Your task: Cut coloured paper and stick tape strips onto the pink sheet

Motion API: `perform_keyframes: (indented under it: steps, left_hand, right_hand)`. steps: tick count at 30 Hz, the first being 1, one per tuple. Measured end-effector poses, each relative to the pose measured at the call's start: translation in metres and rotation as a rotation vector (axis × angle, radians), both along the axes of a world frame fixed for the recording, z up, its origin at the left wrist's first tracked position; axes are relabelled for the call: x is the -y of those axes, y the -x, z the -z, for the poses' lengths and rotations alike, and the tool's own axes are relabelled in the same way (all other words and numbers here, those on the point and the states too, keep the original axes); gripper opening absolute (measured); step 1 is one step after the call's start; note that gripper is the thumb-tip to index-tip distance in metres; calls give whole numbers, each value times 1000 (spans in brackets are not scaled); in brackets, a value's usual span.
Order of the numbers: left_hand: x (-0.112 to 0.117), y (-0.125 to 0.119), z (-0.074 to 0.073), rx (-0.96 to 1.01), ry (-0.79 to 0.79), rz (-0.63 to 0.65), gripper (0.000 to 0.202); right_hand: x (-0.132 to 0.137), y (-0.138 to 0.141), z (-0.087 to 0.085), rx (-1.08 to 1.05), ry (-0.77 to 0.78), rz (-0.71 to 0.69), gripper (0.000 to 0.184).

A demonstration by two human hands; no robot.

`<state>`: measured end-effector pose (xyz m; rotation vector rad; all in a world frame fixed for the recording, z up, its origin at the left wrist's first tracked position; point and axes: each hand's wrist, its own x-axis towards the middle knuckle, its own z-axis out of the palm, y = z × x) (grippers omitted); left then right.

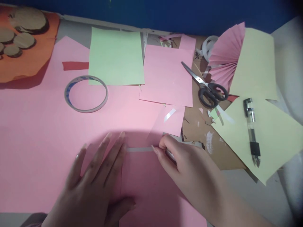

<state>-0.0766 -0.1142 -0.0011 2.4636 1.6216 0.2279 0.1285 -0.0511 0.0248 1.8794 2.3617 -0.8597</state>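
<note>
A narrow whitish strip of tape (139,149) lies along the top edge of a smaller pink sheet (146,183), which rests on a large pink sheet (28,142). My left hand (97,176) lies flat with its fingers extended, the fingertips at the strip's left end. At the other end, the thumb and index finger of my right hand (182,164) are pinched together on the strip. Something pale shows under the curled right fingers, mostly hidden. Above my left hand, a roll of tape (86,111) rests on the large sheet.
Green paper (115,56) and a pink square (167,75) lie at the back. Black-handled scissors (208,90) rest on cardboard (196,126) with scraps. To the right are a pen (252,132), yellow sheets (279,126) and a pleated pink fan (224,56). Wood slices (28,19) sit back left.
</note>
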Motion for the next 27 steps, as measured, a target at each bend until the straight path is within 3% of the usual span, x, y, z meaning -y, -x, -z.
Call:
perform_keyframes:
  steps: [7, 11, 17, 21, 27]
  left_hand:
    - [-5, 6, -2, -61, -45, -18, 105]
    - [-8, -3, -5, -21, -34, 125, 98]
    - [-19, -19, -3, -7, 33, 288, 93]
    - [-21, -16, -6, -82, 15, 205, 91]
    - [-7, -8, -9, -145, -38, 87, 79]
  right_hand:
    - [0, 3, -5, 79, -7, -35, 17]
    - [-2, 5, -10, 123, 28, -55, 17]
    - [4, 4, -3, 103, -136, -97, 21]
    - [6, 2, 3, 95, -163, -88, 22]
    - [4, 1, 2, 47, -83, -71, 20]
